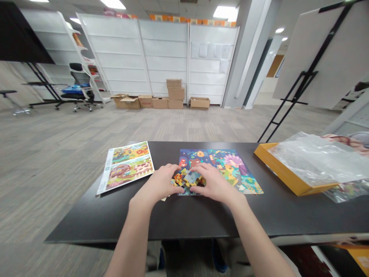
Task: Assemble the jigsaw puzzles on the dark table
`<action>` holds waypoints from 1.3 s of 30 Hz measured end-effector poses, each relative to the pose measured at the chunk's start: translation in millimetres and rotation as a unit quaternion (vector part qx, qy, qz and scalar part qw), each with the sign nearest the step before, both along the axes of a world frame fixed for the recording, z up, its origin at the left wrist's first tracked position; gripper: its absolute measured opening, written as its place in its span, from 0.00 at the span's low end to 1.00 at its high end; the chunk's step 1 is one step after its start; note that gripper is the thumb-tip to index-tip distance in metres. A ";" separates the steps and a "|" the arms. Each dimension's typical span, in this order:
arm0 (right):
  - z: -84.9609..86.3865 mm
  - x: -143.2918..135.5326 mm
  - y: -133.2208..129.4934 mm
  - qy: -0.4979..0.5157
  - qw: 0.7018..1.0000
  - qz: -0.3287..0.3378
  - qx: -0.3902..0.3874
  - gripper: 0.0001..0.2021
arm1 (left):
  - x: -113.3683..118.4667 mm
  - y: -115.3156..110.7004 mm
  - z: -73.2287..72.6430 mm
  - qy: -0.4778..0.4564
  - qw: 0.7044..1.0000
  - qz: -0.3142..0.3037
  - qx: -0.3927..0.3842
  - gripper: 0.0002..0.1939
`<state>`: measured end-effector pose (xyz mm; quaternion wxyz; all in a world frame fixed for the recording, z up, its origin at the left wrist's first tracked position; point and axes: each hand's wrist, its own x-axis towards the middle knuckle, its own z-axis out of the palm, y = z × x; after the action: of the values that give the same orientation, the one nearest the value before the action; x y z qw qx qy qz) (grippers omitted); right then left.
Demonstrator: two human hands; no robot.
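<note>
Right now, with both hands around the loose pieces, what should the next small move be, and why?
Probably bring the hands gently together to gather the pieces. The left hand and right hand curve around the pile from either side, fingers and thumbs apart, while the pieces lie jumbled over the near left part of the picture, hiding it.
</note>
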<state>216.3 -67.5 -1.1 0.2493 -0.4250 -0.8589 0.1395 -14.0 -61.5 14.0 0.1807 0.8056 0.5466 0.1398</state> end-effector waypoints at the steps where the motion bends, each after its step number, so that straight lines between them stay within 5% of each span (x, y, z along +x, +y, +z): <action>1: 1.9 4.5 1.7 0.011 1.000 -0.007 0.010 0.22 | 3.7 1.4 -1.8 0.001 1.000 -0.006 0.004 0.33; 7: 15.1 57.3 11.6 0.038 0.987 -0.140 0.067 0.18 | 14.3 6.1 -7.0 0.004 1.000 -0.024 -0.009 0.28; 11: 17.1 99.5 12.3 0.018 0.967 -0.247 0.054 0.21 | 15.7 7.0 -10.2 -0.016 0.999 -0.033 -0.011 0.34; 22: -15.2 178.6 17.2 -0.153 0.885 -0.427 -0.104 0.19 | 32.8 10.4 -15.1 -0.011 0.998 -0.066 0.005 0.31; 28: -18.4 181.1 17.5 -0.192 0.871 -0.428 -0.143 0.20 | 43.4 11.2 -17.5 -0.010 0.997 -0.074 0.016 0.31; 33: -14.0 160.2 18.7 -0.150 0.889 -0.428 -0.065 0.21 | 47.5 14.3 -23.9 -0.001 0.997 -0.055 0.047 0.27; 39: 0.7 69.8 13.3 -0.021 0.992 -0.123 0.008 0.14 | 47.7 18.9 -29.1 0.042 0.995 -0.010 0.094 0.23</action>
<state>286.1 -54.2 -0.5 0.2499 -0.5280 -0.8064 0.0922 33.7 -42.5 -15.2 0.0824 0.8298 0.5298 0.1545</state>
